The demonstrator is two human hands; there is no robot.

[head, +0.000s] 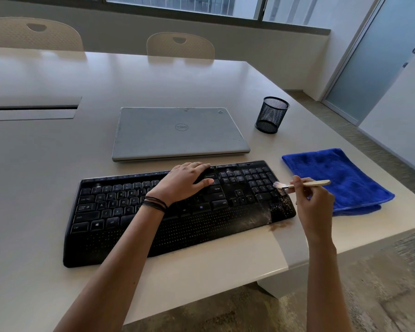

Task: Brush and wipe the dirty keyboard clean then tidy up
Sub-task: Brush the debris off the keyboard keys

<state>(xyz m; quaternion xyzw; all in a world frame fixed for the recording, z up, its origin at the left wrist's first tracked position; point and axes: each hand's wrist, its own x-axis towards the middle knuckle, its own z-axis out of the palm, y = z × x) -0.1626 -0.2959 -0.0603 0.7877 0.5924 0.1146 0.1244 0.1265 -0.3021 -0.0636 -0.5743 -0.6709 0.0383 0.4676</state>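
Keyboard: we are facing the black keyboard (177, 219), lying on the table (58, 164).
Left hand: our left hand (185, 180) is lying flat on the keyboard's middle keys, fingers straight, steadying it.
Right hand: our right hand (312, 200) is pinching the brush (304, 184) by its handle, bristles at the keyboard's right edge.
Dirt: crumbs (277, 226) are lying on and just off the keyboard's right front corner.
Doing it well: we are judging that short, light strokes toward that corner suit best.
Cup: a mesh cup (271, 115) is standing behind the keyboard's right end; we are seeing nothing in it.
Cloth: a folded cloth (338, 178) is lying right of the keyboard.
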